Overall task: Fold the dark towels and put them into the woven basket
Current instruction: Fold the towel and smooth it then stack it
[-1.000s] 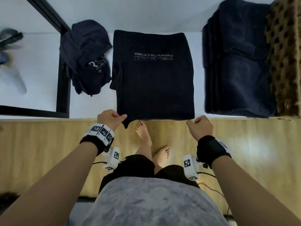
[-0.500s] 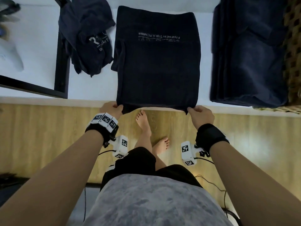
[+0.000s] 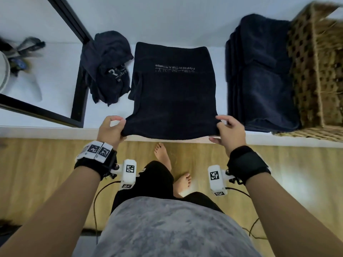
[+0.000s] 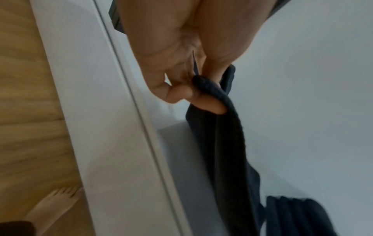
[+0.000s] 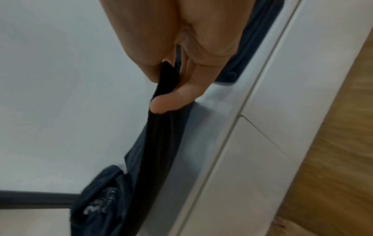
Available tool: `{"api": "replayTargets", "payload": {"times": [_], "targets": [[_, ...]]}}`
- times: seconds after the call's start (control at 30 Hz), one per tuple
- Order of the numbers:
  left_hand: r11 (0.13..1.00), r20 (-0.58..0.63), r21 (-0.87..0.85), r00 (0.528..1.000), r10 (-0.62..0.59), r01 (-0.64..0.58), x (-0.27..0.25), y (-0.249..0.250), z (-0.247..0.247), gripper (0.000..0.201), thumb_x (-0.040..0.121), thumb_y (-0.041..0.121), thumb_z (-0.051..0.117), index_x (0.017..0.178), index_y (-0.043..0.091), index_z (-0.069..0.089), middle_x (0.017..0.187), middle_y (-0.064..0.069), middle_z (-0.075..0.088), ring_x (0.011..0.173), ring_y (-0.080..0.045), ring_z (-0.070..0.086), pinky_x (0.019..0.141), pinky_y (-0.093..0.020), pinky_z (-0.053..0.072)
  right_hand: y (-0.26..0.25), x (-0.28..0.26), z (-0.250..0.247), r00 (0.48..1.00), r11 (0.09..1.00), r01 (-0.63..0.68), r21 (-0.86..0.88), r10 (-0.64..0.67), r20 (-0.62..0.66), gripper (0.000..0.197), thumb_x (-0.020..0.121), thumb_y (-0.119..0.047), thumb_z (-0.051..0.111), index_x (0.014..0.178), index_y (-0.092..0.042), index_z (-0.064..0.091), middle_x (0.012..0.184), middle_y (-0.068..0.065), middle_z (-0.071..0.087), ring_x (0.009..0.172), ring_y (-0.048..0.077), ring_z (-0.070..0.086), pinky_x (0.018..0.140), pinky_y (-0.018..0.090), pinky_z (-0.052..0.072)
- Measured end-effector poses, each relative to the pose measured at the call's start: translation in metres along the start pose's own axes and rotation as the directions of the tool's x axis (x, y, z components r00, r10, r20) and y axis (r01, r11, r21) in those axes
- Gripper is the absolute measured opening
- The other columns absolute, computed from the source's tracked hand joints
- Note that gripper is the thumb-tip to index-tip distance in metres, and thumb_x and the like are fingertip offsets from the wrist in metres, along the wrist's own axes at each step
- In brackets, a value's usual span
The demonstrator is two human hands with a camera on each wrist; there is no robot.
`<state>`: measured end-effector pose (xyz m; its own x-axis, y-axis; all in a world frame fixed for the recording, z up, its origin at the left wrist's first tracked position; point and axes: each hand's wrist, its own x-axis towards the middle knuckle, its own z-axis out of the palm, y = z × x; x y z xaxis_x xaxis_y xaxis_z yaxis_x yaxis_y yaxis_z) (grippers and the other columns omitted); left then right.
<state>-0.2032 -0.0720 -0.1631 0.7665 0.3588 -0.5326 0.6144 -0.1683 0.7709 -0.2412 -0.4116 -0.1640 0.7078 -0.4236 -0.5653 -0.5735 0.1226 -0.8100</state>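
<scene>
The head view looks steeply down from above the white shelf's [image 3: 61, 115] front edge. Each wrist view looks close along its palm toward that edge, and all three share the spread dark towel [image 3: 172, 93] there.

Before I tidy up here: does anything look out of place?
Yes. One dark towel lies crumpled at the left, draped against the black frame, while the others are flat or stacked beside the basket.

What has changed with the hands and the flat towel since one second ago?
The left hand and right hand, then hovering shut just short of the flat towel, now pinch its near corners and lift that edge. The crumpled towel, folded stack and woven basket stayed put.
</scene>
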Motion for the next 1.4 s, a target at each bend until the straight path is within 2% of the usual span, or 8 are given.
{"api": "replayTargets", "payload": {"times": [0.27,0.4,0.5,0.63,0.83,1.0,1.17,1.4], "targets": [[0.981,0.249,-0.192,0.966,0.077,-0.029,0.022,0.059,-0.006,0.056,0.084,-0.027,0.045,0.125,0.007,0.061,0.103,-0.012,0.066,0.095,-0.016,0.071,0.071,-0.017,0.055,-0.059,0.022,0.003,0.989,0.977,-0.035,0.211,0.004,0.147,0.048,0.085,0.013,0.039,0.095,-0.013,0.078,0.102,0.014,0.067,0.098,0.025,0.069,0.076,0.032,0.059],[0.964,0.165,-0.264,0.983,0.085,-0.039,0.052,0.091,0.004,0.04,0.086,-0.014,0.059,0.121,0.005,0.064,0.089,-0.011,0.062,0.082,-0.009,0.073,0.067,-0.014,0.053,-0.081,0.046,0.01,0.975,0.987,0.02,0.163,-0.055,0.217,0.053,0.083,0.02,0.051,0.107,-0.022,0.074,0.102,0.014,0.058,0.101,0.024,0.066,0.083,0.031,0.058],[0.972,0.105,-0.229,0.991,0.082,-0.056,0.082,0.113,0.016,0.006,0.089,0.017,0.07,0.094,0.019,0.071,0.095,-0.005,0.075,0.082,-0.008,0.073,0.057,-0.012,0.051,-0.1,0.067,0.025,0.983,0.986,0.027,0.167,-0.057,0.175,0.028,0.083,-0.001,0.073,0.106,-0.018,0.075,0.092,0.01,0.068,0.1,0.021,0.071,0.078,0.028,0.058],[0.984,0.024,-0.1,0.988,0.151,-0.148,0.126,0.147,0.035,0.017,0.084,0.039,0.073,0.074,0.027,0.068,0.079,0.003,0.076,0.072,-0.008,0.072,0.054,-0.016,0.049,-0.125,0.104,0.052,0.999,0.994,0.039,0.098,-0.038,-0.012,0.015,0.087,-0.03,0.073,0.086,-0.015,0.073,0.082,0.004,0.076,0.08,0.017,0.074,0.067,0.028,0.057],[0.926,-0.044,0.253,0.952,0.302,-0.282,0.193,0.187,0.077,0.03,0.083,0.046,0.068,0.062,0.024,0.066,0.05,0.01,0.06,0.046,-0.005,0.057,0.055,-0.022,0.049,-0.153,0.183,0.09,0.945,0.888,0.055,-0.457,-0.195,-0.264,0.036,0.089,-0.043,0.061,0.078,-0.01,0.072,0.079,0.01,0.07,0.084,0.028,0.064,0.073,0.026,0.044],[0.673,0.048,0.627,0.881,0.47,-0.393,0.232,0.198,0.108,0.032,0.093,0.03,0.06,0.088,-0.001,0.07,0.084,-0.013,0.068,0.085,-0.028,0.06,0.082,-0.028,0.038,-0.156,0.229,0.106,0.947,0.826,0.028,-0.563,-0.202,-0.25,0.025,0.088,-0.036,0.064,0.1,-0.017,0.076,0.097,0.004,0.074,0.096,0.023,0.066,0.075,0.018,0.038],[0.618,0.129,0.708,0.923,0.363,-0.342,0.263,0.19,0.121,0.026,0.09,0.02,0.061,0.102,0.001,0.073,0.111,-0.02,0.066,0.103,-0.033,0.062,0.089,-0.03,0.043,-0.145,0.259,0.11,0.97,0.795,0.046,-0.606,-0.181,-0.164,0.018,0.083,-0.031,0.072,0.096,-0.018,0.075,0.101,0.005,0.069,0.096,0.021,0.065,0.079,0.018,0.042],[0.741,0.168,0.627,0.971,0.172,-0.239,0.27,0.184,0.132,0.008,0.075,0.028,0.077,0.08,0.022,0.075,0.073,0.016,0.064,0.072,-0.004,0.059,0.065,-0.011,0.038,-0.143,0.264,0.127,0.99,0.811,0.118,-0.573,-0.142,0.002,0.013,0.075,-0.019,0.079,0.071,-0.022,0.067,0.118,-0.009,0.06,0.108,0.008,0.058,0.09,0.013,0.035]]}}
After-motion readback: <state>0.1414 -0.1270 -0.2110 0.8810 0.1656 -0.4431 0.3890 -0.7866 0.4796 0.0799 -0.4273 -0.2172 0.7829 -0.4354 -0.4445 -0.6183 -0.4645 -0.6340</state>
